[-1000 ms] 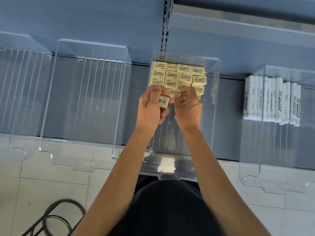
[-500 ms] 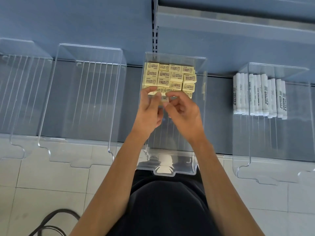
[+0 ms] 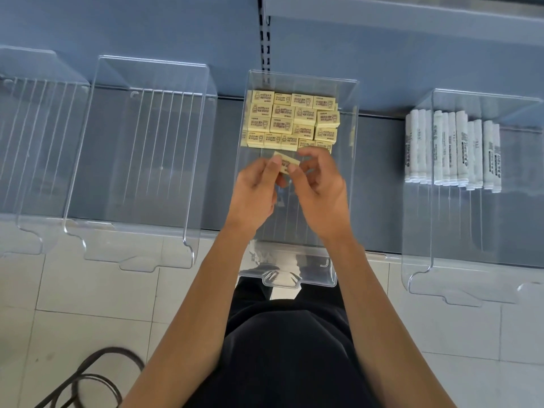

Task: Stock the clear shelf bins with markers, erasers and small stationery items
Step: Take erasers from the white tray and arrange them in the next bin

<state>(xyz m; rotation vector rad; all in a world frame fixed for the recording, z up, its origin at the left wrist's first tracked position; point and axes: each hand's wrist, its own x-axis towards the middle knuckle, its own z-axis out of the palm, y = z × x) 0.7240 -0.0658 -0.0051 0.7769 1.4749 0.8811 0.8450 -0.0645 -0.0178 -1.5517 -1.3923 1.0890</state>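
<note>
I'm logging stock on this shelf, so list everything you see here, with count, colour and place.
eraser bin: one, clear, middle of shelf
stacked erasers: roughly twenty, pale yellow, back of eraser bin
held eraser: one, pale yellow, above eraser bin
marker bin: one, clear, right
markers: a dozen or so, white, row at back of marker bin
empty bins: two, clear, left
shelf: one, blue-grey, under the bins
floor tiles: several, pale, below shelf
cable: one, black, floor at lower left
left hand: one, pinches held eraser
right hand: one, pinches held eraser
</note>
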